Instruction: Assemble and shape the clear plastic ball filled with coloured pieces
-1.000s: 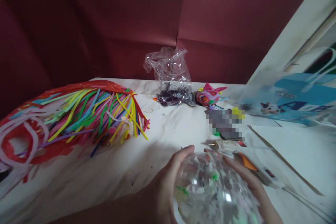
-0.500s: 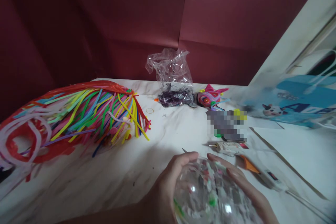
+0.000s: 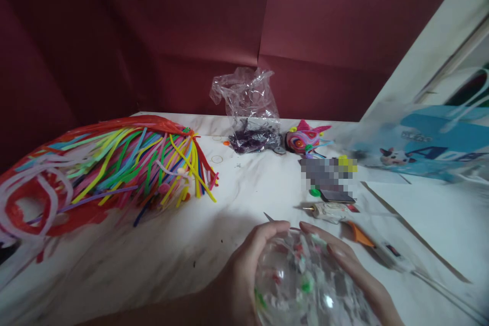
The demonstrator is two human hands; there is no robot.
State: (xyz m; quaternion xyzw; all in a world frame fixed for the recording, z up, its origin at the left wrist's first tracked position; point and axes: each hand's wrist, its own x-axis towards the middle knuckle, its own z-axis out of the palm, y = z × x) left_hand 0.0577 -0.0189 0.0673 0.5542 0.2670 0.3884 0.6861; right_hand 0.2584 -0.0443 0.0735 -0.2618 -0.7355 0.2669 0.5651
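At the bottom of the view my two hands clasp a clear plastic ball [image 3: 313, 280] with white, red and green bits in or on it. My left hand [image 3: 248, 265] wraps round its left side, thumb side toward the top. On the other side, the fingers of my right hand [image 3: 355, 262] curve along the ball. Its lower part is cut off by the frame edge. Just beyond my left fingertips a thin pointed metal tip [image 3: 268, 217] sticks out; the rest of it is hidden. A glue tube [image 3: 330, 212] lies beyond my right hand.
On the left, a red bag [image 3: 153, 122] spills many-coloured pipe cleaners [image 3: 148, 163]. Farther back are a clear plastic bag [image 3: 252, 107] with dark contents and a pink decorated figure [image 3: 303, 138]. A glue gun [image 3: 389, 250], dark phone-like object [image 3: 336, 196] and blue carrier bag [image 3: 431, 137] are right.
The ball has turned slightly in my hands: its green spot sits a little higher and a red bit shows more clearly. Both hands keep their hold. The whole view has shifted slightly.
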